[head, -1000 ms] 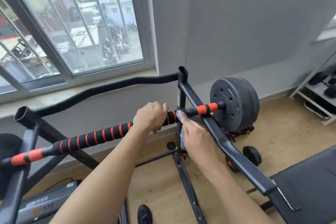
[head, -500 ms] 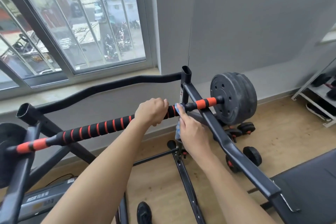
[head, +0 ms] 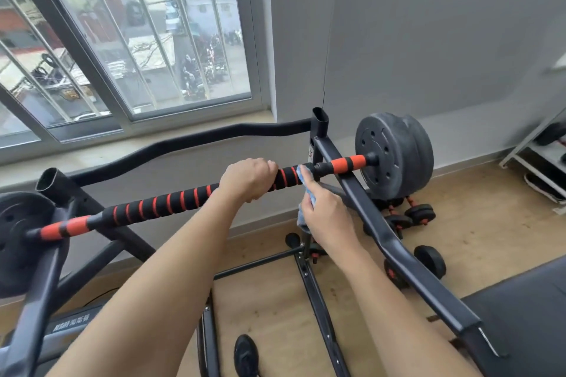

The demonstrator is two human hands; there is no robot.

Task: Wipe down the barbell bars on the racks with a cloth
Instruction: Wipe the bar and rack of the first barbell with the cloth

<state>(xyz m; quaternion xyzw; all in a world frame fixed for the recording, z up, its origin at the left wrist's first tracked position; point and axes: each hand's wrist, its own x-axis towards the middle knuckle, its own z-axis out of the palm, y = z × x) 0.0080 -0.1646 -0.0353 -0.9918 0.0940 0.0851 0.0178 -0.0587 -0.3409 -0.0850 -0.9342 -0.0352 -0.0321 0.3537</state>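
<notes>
Both hands are up at the barbell bar (head: 159, 206), apart, with a short stretch of striped grip between them. Left hand (head: 248, 179) is clamped over the top of the bar, fingers curled round the black-and-orange foam, right of the bar's middle. Right hand (head: 324, 214) grips the blue cloth (head: 306, 174), index finger stretched out and pressing it onto the bar where the striped foam ends, just beside the rack's right arm. The rest of the cloth hangs down under my palm.

Scene, left to right:
- Far left, a black weight plate (head: 18, 223) sits on the bar's left end, cut off by the frame edge.
- The window (head: 137, 40) is up behind it, with a street outside.
- The bar lies across the black rack (head: 395, 245), tilted up toward the right in this view.
- An orange sleeve shows near each end.
- A curved black tube joins the rack's two uprights behind the bar.
- Low centre, a black shoe (head: 245, 355) is on the wooden floor (head: 275, 300).
- Right of my hands, stacked black plates (head: 395, 156) sit on the bar's right end, close to the grey wall.
- Small dumbbells (head: 412, 214) lie on the floor under those plates.
- Bottom right is a black pad (head: 526, 315).
- Far right edge shows a white shelf (head: 533, 144); I can't make out what is on it.
</notes>
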